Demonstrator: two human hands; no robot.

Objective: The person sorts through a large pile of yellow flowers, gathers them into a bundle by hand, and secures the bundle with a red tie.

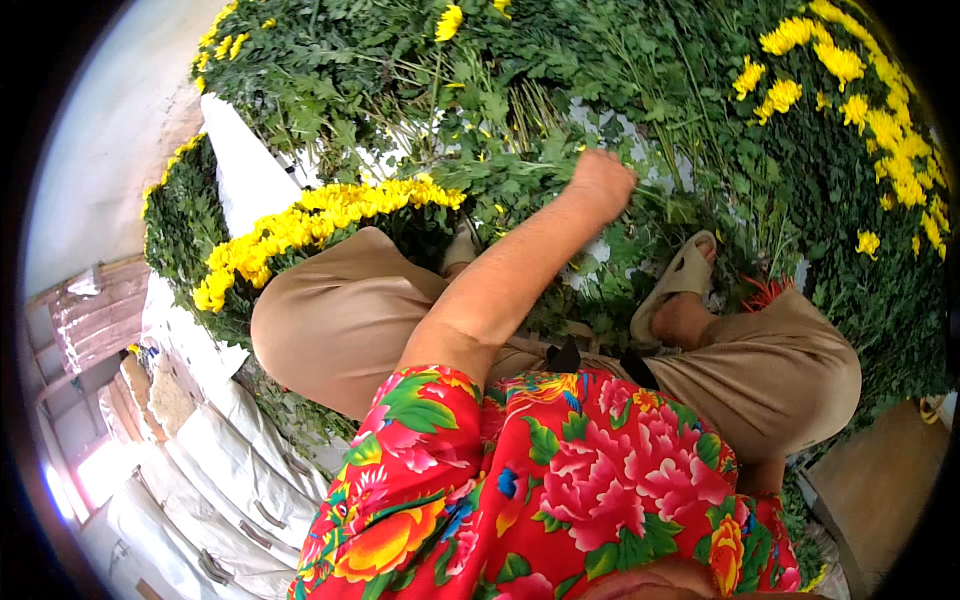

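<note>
My left hand [602, 184] is closed around green leafy stems, which stick out on both sides of the fist. Loose chrysanthemum stems and leaves [517, 172] lie around it, over a white sheet [630, 135]. To the left, a bunch of yellow chrysanthemums [330, 206] rests beside my left knee, flower heads in a row. My right hand is out of view; only part of that arm [761, 476] shows below the right knee. Sandals [679, 281] are on my feet, among the greenery.
Large piles of chrysanthemums curve around the front and right, with yellow heads [892, 150] along the right rim. White wrapping [240, 165] stands at the left. Red strands [765, 292] lie near the right foot. White sacks or sheeting [232, 457] lie at the lower left.
</note>
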